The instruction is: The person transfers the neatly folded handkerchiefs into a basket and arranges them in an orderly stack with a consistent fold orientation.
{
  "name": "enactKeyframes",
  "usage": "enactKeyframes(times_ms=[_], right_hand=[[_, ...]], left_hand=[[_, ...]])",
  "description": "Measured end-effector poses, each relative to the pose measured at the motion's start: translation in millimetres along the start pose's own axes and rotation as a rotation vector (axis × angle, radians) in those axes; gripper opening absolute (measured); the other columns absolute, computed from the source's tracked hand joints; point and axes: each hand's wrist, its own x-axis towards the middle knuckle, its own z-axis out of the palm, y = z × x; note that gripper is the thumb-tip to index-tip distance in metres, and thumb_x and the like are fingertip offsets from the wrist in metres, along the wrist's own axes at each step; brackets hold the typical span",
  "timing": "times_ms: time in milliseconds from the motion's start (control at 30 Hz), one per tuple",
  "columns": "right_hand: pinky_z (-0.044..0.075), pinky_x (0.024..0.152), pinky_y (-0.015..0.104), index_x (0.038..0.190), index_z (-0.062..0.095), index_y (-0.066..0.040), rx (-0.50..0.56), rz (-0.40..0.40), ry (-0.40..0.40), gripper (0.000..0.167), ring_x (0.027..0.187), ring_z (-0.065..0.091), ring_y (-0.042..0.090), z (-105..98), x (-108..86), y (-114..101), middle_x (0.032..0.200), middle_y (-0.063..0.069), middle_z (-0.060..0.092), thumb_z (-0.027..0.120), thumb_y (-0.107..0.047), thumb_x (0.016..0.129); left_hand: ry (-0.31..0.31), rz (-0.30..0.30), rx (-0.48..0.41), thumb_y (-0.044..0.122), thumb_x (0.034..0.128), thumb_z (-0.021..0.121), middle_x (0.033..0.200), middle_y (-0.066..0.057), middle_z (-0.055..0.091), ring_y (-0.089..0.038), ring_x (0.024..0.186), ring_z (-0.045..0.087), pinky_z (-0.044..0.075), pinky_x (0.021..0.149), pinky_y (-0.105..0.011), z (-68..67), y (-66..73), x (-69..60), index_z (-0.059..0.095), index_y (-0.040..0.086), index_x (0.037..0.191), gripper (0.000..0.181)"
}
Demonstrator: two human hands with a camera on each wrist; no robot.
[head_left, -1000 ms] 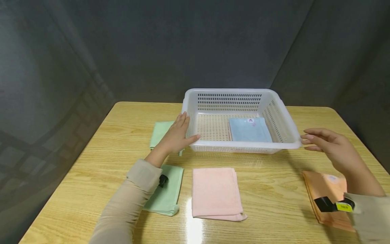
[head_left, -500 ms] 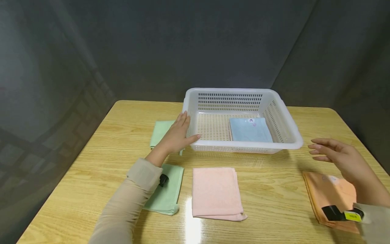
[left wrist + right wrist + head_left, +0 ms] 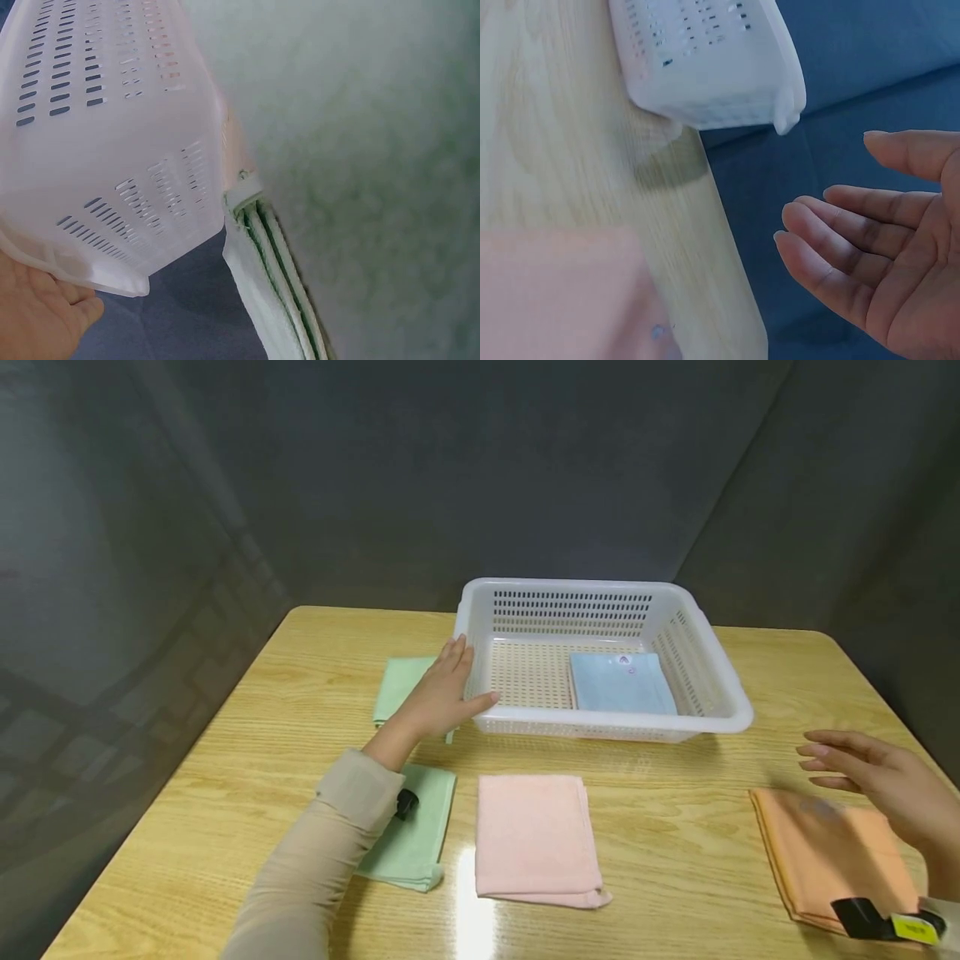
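My left hand [image 3: 435, 697] rests at the front left corner of a white plastic basket [image 3: 615, 718], its fingers along the left rim and its thumb over the front rim. Inside the basket, toward the right, lies a folded light blue towel [image 3: 622, 682] with a small printed mark. My right hand [image 3: 888, 781] hovers above a folded orange towel [image 3: 825, 852] at the table's right side, holding nothing. The right wrist view shows this hand [image 3: 900, 247] with its palm turned up and fingers loosely bent, apart from the basket [image 3: 720, 82].
A folded pink towel [image 3: 534, 837] lies in front of the basket. Two folded green towels lie at the left: one [image 3: 401, 681] beside the basket, the other [image 3: 423, 835] nearer, partly under the left forearm. Dark fabric walls [image 3: 480, 477] stand behind the wooden table [image 3: 247, 760].
My right hand has moved away from the basket's right front corner, rightward and nearer, over the orange towel. The left hand stays at the basket's left corner.
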Motion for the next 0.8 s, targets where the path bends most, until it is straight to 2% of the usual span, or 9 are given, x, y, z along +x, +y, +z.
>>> enactKeyframes(times_ms=[100,167,267,300,333,433,533,600,800], right_hand=[[0.043,0.059,0.016,0.129,0.033,0.004,-0.012,0.024,-0.001,0.042,0.078,0.049,-0.01,-2,-2.2,10,0.101,-0.025,0.042,0.036,-0.019,0.094],[0.042,0.057,0.016,0.13,0.034,0.0,0.002,0.038,0.016,0.041,0.077,0.049,-0.01,-2,-4.1,11,0.101,-0.024,0.043,0.037,-0.018,0.094],[0.041,0.057,0.016,0.127,0.026,0.014,-0.038,0.055,0.003,0.048,0.075,0.047,-0.013,-3,-6.6,7,0.098,-0.02,0.044,0.036,-0.019,0.094],[0.042,0.056,0.016,0.127,0.025,0.015,-0.047,0.072,0.002,0.049,0.074,0.047,-0.013,-3,-7.1,6,0.099,-0.015,0.046,0.036,-0.019,0.094],[0.042,0.055,0.017,0.129,0.028,0.008,-0.044,0.077,0.009,0.046,0.074,0.047,-0.013,-4,-7.4,12,0.099,-0.015,0.047,0.037,-0.02,0.093],[0.044,0.056,0.019,0.131,0.03,-0.002,-0.055,0.086,0.013,0.044,0.075,0.048,-0.012,-9,-5.9,40,0.1,-0.009,0.052,0.039,-0.023,0.093],[0.045,0.057,0.02,0.13,0.033,-0.01,-0.057,0.089,0.042,0.043,0.078,0.05,-0.011,-15,-3.9,81,0.099,-0.021,0.049,0.041,-0.027,0.091],[0.046,0.059,0.02,0.133,0.025,0.001,-0.078,0.105,0.035,0.054,0.078,0.05,-0.011,-18,-3.6,100,0.101,-0.021,0.047,0.04,-0.029,0.091],[0.045,0.057,0.019,0.135,0.022,-0.001,-0.048,0.169,0.022,0.057,0.074,0.051,-0.009,-23,-9.3,128,0.094,-0.03,0.042,0.041,-0.031,0.091]], left_hand=[[0.001,-0.002,0.003,0.057,0.083,0.038,0.143,-0.011,-0.006,-0.022,0.129,-0.009,0.006,0.102,-0.037,0.4,0.9,-0.3,0.01,-0.001,0.137,0.084],[-0.001,-0.004,0.002,0.057,0.083,0.038,0.143,-0.01,-0.006,-0.021,0.129,-0.009,0.006,0.102,-0.037,0.4,1.5,-0.7,0.009,-0.001,0.137,0.084],[-0.006,-0.008,0.006,0.057,0.0831,0.037,0.143,-0.01,-0.006,-0.021,0.129,-0.01,0.006,0.102,-0.036,-0.1,1.8,-1.3,0.009,-0.001,0.137,0.084],[-0.007,-0.008,0.008,0.058,0.0831,0.037,0.143,-0.01,-0.006,-0.021,0.129,-0.01,0.006,0.102,-0.036,-0.4,1.7,-1.3,0.009,-0.001,0.137,0.084],[-0.007,-0.007,0.008,0.058,0.083,0.037,0.143,-0.011,-0.006,-0.021,0.129,-0.01,0.006,0.102,-0.036,-0.7,1.8,-1.6,0.008,-0.001,0.137,0.084],[-0.003,-0.004,0.012,0.058,0.0831,0.036,0.143,-0.011,-0.006,-0.022,0.129,-0.009,0.006,0.102,-0.037,-1.7,1.6,-1.8,0.008,-0.001,0.137,0.084],[-0.002,-0.003,0.012,0.057,0.0832,0.037,0.143,-0.012,-0.006,-0.023,0.129,-0.009,0.007,0.102,-0.037,-2.2,1.2,-2.0,0.008,-0.001,0.137,0.084],[0.0,-0.003,0.012,0.057,0.0833,0.037,0.143,-0.012,-0.006,-0.023,0.129,-0.009,0.007,0.102,-0.037,-2.4,1.1,-1.9,0.009,-0.001,0.137,0.084],[0.0,-0.009,0.007,0.058,0.083,0.037,0.143,-0.011,-0.006,-0.021,0.129,-0.01,0.007,0.102,-0.037,-2.6,1.1,-2.5,0.008,-0.001,0.137,0.085]])
